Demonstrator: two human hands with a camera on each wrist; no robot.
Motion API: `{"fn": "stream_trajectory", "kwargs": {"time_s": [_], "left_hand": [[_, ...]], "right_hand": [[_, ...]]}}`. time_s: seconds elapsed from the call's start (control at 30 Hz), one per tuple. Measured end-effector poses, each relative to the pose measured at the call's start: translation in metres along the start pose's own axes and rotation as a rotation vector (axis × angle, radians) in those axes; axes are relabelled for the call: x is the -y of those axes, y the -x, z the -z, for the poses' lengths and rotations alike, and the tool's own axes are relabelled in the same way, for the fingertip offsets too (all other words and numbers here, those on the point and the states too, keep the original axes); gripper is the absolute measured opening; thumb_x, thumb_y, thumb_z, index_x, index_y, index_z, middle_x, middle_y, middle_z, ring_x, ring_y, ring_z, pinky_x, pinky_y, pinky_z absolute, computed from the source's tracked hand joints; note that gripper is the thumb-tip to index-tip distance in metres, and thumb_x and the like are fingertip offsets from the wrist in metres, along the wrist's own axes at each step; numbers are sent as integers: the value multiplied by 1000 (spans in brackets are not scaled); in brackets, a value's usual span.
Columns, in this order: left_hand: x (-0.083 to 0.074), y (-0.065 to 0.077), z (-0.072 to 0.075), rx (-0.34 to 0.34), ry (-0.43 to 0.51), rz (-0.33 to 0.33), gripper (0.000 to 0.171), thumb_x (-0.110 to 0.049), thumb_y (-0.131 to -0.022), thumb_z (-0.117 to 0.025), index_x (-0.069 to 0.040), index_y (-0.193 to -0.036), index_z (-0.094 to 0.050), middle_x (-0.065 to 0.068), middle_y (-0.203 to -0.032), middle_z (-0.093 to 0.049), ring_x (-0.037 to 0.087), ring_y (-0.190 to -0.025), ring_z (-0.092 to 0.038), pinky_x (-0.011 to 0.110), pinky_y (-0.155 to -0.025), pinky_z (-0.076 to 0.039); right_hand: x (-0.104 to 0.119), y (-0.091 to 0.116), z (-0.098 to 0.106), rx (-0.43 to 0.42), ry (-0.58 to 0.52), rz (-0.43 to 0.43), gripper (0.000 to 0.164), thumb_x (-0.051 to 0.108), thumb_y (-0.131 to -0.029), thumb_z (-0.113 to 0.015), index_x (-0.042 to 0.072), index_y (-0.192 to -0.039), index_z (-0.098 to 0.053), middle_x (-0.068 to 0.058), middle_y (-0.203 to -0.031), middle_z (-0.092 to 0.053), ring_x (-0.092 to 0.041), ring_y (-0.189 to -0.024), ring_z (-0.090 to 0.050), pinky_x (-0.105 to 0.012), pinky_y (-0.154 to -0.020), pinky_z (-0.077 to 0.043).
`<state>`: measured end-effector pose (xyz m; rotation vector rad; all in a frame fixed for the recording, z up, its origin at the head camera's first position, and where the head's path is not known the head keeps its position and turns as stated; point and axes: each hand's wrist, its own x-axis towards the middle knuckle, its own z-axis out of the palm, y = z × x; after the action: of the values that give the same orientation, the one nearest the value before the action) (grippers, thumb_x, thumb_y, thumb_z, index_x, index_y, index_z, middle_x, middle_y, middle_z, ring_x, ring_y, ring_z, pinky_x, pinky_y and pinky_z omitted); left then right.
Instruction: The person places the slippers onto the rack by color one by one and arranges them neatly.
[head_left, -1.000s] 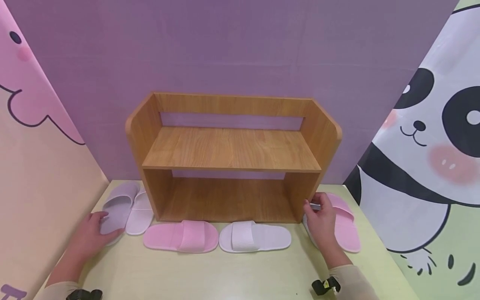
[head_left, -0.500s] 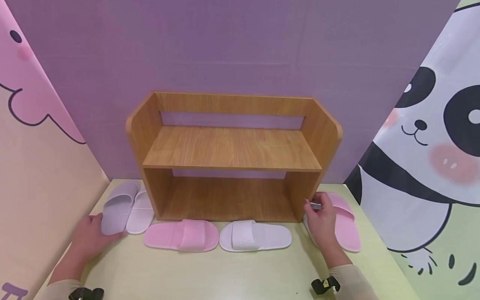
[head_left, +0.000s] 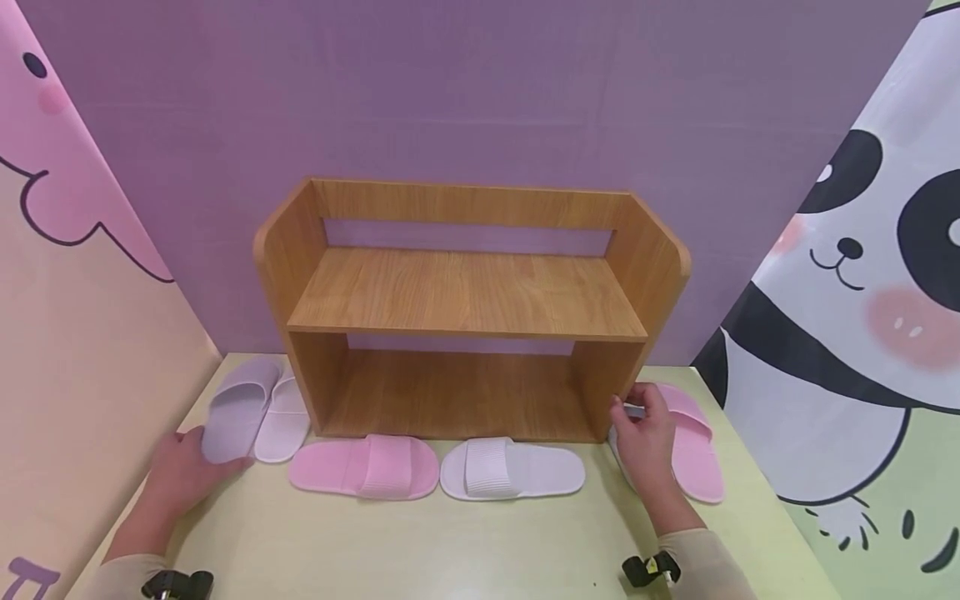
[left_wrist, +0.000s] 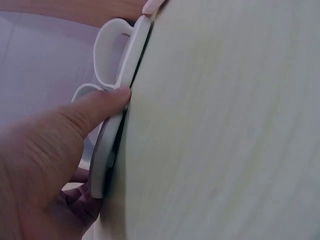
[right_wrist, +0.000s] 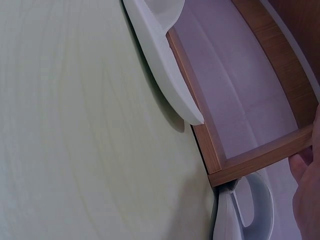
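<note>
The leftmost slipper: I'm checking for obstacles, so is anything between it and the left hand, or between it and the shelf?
Nothing visible separates the left hand from the leftmost slipper; the hand touches its heel end. Toward the shelf, a second pale slipper lies in between.

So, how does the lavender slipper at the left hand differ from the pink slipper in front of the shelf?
The lavender slipper points its strap end toward the purple wall; the pink slipper lies sideways along the wooden shelf. The left hand touches the lavender slipper, but no hand touches the pink slipper. Both have a broad strap.
</note>
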<state>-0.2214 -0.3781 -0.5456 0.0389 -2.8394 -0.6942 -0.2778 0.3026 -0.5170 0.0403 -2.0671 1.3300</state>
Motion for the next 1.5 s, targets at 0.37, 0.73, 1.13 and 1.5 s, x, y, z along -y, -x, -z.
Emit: {"fn": "stream_trajectory", "kwargs": {"time_s": [0.37, 0.73, 1.13, 1.5], "left_hand": [[-7, -2, 6, 48, 20, 172, 90, -39, -86, -82, 29, -135, -46, 52, -122, -54, 64, -117, -46, 68, -95, -44], [-22, -4, 3, -47, 183, 358, 96, -28, -88, -81, 24, -152, -32, 56, -139, -35, 67, -127, -35, 76, -104, -38], [-13, -5, -5, -11, 75, 322, 94, -40, -88, -83, 29, -136, -42, 55, -126, -52, 68, -124, -39, 74, -103, -35], [-16, -4, -5, -8, -68, 271, 91, -51, -87, -83, 30, -114, -51, 51, -106, -58, 67, -110, -47, 70, -90, -42]], "right_hand": [[-5, 0, -1, -18, 9, 18, 19, -4, -98, -75, -3, -116, -69, -17, -108, -76, -2, -97, -65, -8, -80, -53], [-7, 0, -2, -22, 19, 0, 17, -5, -98, -74, -5, -115, -68, -17, -107, -77, -2, -95, -66, -9, -80, -53], [-8, 1, -4, -34, 21, 19, 18, -6, -97, -75, -3, -113, -69, -15, -106, -77, -2, -95, -66, -9, -80, -52], [-6, 1, -4, -51, 16, 32, 17, -8, -96, -73, -5, -112, -69, -17, -104, -76, -2, -95, -65, -9, -80, -52]]}}
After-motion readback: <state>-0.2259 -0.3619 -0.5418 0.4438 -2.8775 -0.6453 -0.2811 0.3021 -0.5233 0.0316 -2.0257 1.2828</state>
